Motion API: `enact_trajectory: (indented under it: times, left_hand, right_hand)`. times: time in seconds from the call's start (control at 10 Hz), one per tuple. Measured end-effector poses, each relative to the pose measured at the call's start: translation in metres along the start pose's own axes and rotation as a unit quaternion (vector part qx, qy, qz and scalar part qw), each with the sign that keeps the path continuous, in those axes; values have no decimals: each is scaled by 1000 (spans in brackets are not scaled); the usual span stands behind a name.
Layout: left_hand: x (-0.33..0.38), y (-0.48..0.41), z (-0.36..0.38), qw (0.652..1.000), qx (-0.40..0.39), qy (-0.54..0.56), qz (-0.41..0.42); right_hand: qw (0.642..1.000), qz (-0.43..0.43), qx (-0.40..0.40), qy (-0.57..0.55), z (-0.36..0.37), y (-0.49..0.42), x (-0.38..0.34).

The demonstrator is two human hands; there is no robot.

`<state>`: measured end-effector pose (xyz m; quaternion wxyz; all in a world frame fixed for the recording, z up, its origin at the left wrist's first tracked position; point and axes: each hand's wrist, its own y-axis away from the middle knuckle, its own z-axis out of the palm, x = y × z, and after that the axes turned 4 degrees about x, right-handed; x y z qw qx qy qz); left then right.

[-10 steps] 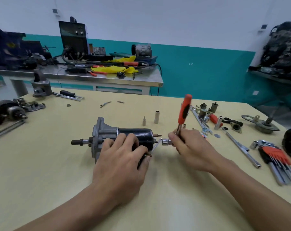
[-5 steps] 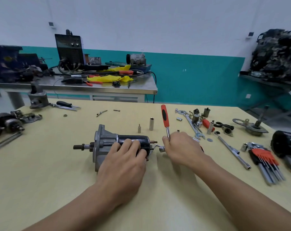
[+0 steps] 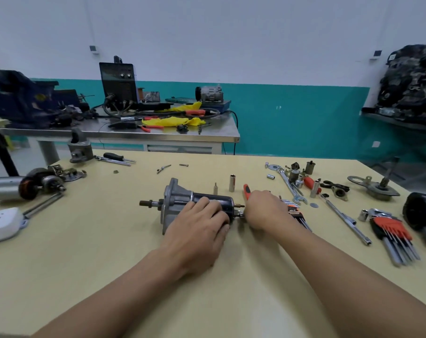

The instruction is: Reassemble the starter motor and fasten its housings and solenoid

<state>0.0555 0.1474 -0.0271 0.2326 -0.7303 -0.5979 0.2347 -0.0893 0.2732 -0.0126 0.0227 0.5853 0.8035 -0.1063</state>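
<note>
The starter motor (image 3: pixel 180 200) lies on its side in the middle of the yellow table (image 3: pixel 85 252), grey cast housing at the left, black cylindrical body at the right. My left hand (image 3: pixel 199 225) presses down on the black body and grips it. My right hand (image 3: pixel 264 208) is closed on a ratchet with a red-orange handle (image 3: pixel 246 190). The handle leans back and to the left. The ratchet's socket (image 3: pixel 240 213) sits on a fastener at the motor's right end. A threaded stud (image 3: pixel 240 205) sticks out just above it.
Loose sockets (image 3: pixel 232 182), spanners (image 3: pixel 290 185), an extension bar (image 3: pixel 345 219) and red hex key sets (image 3: pixel 390 229) lie to the right. A second motor's armature (image 3: pixel 38 182) and a white power strip (image 3: pixel 2 222) are at the left. A black housing (image 3: pixel 424 212) sits at the far right edge.
The ratchet handle has swung from leaning right, through upright, over to the left and lower. My left hand stays on the motor body. The camera has tilted, which shifts the whole scene.
</note>
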Motion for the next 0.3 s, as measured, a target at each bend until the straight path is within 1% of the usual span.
enact_trajectory:
  times: [0.1,0.2,0.3]
  left_hand:
    - [-9,1,-9,993,42,106,-38]
    - [-32,8,-21,985,77,113,-103]
    - [-64,19,-36,979,-2,87,-185]
  right_hand:
    - [1000,-9,10,-2,-2,1,-1]
    - [999,-5,29,-24,-7,1,4]
    - [990,-1,100,-97,-31,11,19]
